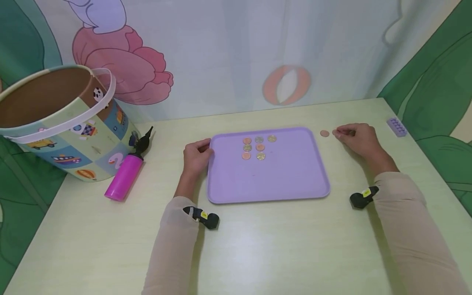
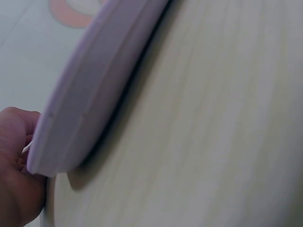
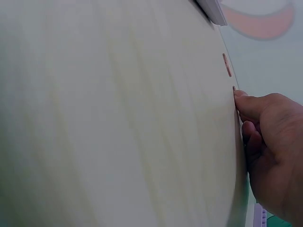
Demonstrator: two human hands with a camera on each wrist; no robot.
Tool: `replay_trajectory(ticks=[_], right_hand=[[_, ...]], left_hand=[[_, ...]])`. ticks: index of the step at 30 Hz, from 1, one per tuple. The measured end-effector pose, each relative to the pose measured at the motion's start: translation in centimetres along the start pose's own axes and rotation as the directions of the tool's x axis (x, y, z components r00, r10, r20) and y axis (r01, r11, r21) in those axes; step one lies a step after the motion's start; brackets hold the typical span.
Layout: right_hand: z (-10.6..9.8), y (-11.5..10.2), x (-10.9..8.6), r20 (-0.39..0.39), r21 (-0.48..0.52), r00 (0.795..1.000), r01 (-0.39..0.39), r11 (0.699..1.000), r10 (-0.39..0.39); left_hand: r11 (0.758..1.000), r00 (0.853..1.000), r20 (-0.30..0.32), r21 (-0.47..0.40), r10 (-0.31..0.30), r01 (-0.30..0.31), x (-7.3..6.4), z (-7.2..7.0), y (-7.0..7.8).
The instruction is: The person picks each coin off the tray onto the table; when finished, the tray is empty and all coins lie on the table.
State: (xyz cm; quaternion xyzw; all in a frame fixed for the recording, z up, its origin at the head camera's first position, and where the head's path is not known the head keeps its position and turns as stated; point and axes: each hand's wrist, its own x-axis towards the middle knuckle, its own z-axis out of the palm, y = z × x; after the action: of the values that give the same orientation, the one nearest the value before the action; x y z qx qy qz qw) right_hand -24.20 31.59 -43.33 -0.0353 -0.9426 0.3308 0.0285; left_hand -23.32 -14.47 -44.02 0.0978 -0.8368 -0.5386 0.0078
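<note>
On the table lies a lilac tray [image 1: 273, 180], with several copper, silver and gold coins [image 1: 260, 156] grouped near its upper middle. My left hand [image 1: 196, 157] grips the tray's left rim; in the left wrist view its thumb and fingers meet at the tray's corner [image 2: 71, 113]. Off the tray's right side, a copper coin [image 1: 324, 133] lies flat on the table. Just right of that coin, my right hand [image 1: 359, 139] pinches another small coin, mostly covered by the fingertips. In the right wrist view, the loose coin [image 3: 227, 65] shows edge-on beyond the thumb.
A picture-printed bucket [image 1: 73, 135] with a white handle stands at the far left. Beside it a magenta pump [image 1: 124, 177] with a black nozzle lies on the table. A small purple studded block [image 1: 397, 127] sits by the right edge. A printed curtain [image 1: 217, 53] hangs behind.
</note>
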Motion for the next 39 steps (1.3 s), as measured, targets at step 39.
replay_trajectory(ticks=[39], right_hand=[[-0.4,-4.1,-0.4,-0.099,0.222,0.989,0.128,0.967,-0.108]], left_hand=[[1.0,1.0,-0.009,0.004,-0.006,0.006,0.2,0.0,-0.3]])
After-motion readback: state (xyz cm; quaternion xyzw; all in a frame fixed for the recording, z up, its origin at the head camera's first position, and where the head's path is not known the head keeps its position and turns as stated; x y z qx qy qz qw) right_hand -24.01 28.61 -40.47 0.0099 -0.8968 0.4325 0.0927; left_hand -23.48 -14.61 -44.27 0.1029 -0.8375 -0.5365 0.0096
